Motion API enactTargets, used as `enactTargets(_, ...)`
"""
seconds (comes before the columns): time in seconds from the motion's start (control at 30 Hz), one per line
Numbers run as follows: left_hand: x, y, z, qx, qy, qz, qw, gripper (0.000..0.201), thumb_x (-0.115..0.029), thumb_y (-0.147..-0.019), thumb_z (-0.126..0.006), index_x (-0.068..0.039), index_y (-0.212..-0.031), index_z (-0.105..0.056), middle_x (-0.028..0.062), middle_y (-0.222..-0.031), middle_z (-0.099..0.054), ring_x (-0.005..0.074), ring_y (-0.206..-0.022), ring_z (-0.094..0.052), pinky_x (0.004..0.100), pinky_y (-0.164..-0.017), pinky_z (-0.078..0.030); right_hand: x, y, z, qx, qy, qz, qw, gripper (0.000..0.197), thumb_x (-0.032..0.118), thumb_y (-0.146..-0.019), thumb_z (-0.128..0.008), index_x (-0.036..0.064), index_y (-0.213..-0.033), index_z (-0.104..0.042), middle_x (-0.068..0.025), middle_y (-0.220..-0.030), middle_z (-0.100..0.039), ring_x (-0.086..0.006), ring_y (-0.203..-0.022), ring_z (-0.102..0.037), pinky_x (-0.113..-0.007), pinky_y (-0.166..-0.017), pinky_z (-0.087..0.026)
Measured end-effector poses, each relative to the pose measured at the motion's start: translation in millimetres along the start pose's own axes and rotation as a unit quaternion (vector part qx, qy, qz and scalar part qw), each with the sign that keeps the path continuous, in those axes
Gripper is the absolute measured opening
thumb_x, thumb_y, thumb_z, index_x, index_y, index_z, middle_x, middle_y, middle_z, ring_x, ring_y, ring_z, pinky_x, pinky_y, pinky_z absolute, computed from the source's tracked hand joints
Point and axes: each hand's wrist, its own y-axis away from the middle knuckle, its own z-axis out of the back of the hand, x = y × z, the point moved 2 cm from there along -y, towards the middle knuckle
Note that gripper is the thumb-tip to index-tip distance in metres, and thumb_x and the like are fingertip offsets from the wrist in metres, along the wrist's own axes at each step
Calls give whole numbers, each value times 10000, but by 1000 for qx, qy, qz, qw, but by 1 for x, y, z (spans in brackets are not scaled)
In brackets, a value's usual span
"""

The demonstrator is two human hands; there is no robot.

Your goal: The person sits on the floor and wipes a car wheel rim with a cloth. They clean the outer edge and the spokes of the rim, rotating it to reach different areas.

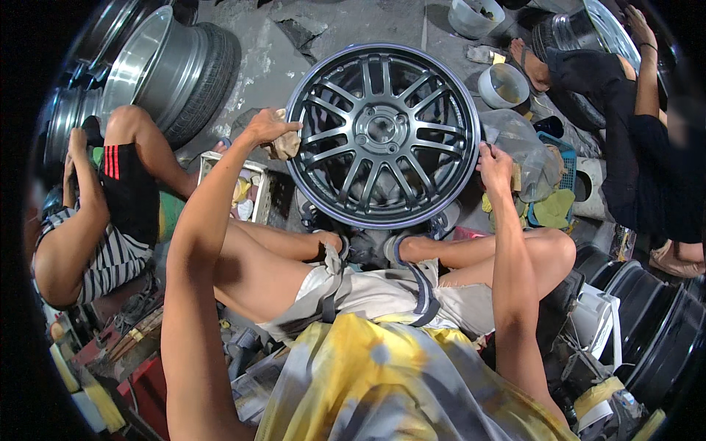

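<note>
Wheel rim (383, 134), dark grey multi-spoke alloy, is standing upright between the person's feet, face toward the camera, centre-far in the scene. Left hand (266, 126) is closing around a tan rag (284, 144) and pressing it on the rim's left edge. Right hand (496, 166) is gripping the right edge, fingers curled, steadying it. Looks like the wiping or polishing step on the outer lip is underway. Next move is probably calling for rotating the rim with the right hand while keeping rag pressure even on the lip.
</note>
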Motion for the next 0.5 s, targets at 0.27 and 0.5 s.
enactTargets(0.27, -35, 8, 2, -66, -71, 52, 994, 626, -484, -792, -812, 9, -1175, -759, 288, -1161, -745, 420, -1134, -717, 488, -1007, -541, -5, -8, -9, -121, 25, 53, 991, 367, 309, -974, -640, 10, -1134, -780, -208, -859, -748, -260, -839, -708, -426, -833, -533)
enactTargets(0.5, -152, 60, 108, -228, -150, -94, 957, 418, -401, -827, -790, -44, -1043, -789, 240, -914, -766, 397, -856, -763, 482, -811, -590, -37, 26, -28, 10, -106, -6, 994, 273, 260, -1037, -681, -1, -988, -747, -92, -817, -719, -174, -705, -658, -318, -656, -544)
